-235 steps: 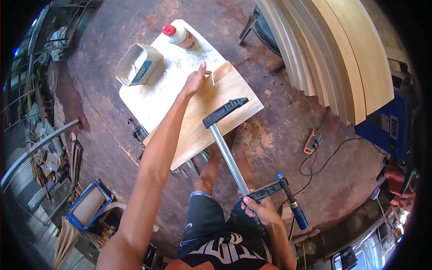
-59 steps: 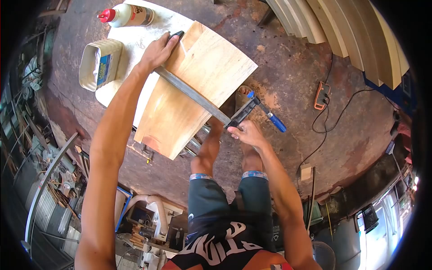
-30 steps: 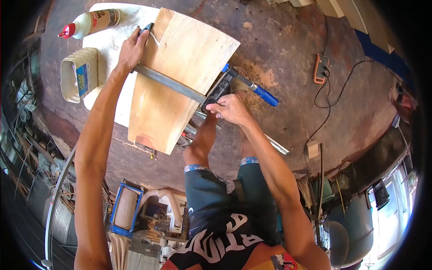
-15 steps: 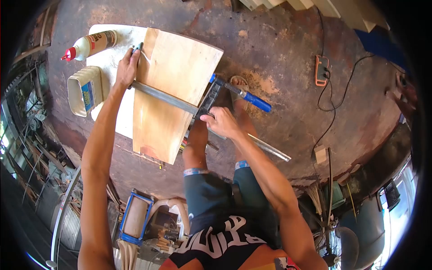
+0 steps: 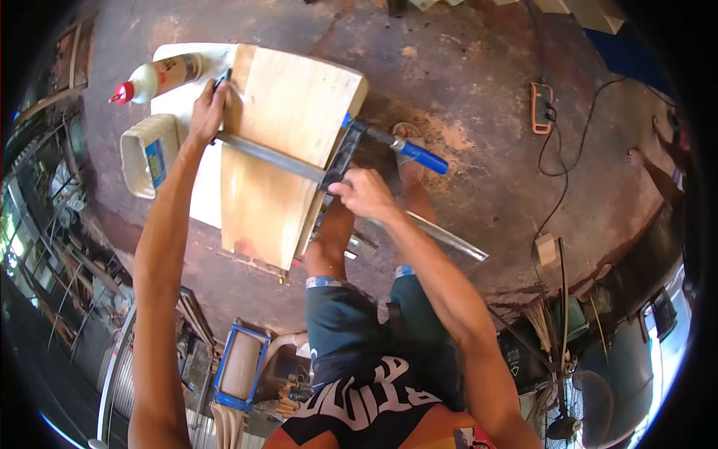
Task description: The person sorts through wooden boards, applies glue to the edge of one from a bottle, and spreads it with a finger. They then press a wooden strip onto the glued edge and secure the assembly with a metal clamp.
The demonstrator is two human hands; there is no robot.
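A steel bar clamp [image 5: 273, 156] with a blue handle lies across a pale wooden panel [image 5: 288, 97], its sliding jaw near the panel's edge. My right hand [image 5: 364, 193] is wrapped round the clamp at that jaw. At the far end of the bar, my left hand [image 5: 209, 111] is closed round the clamp's other jaw, whose dark tip shows above the fingers. Under the panel is a white board [image 5: 206, 191]. A glue bottle [image 5: 158, 77] with a red cap lies on its side beside a white plastic tub [image 5: 149, 157].
An orange power outlet box [image 5: 541, 108] with a black cable lies on the floor to the right. Another person's legs [image 5: 654, 168] show at the far right. A fan [image 5: 568, 404] stands at the lower right; a blue-framed object [image 5: 241, 367] is at the lower left.
The view has shifted slightly. The clamp's blue handle has swung a little, and more of the panel's right side edge shows. Both hands keep their grip on the clamp.
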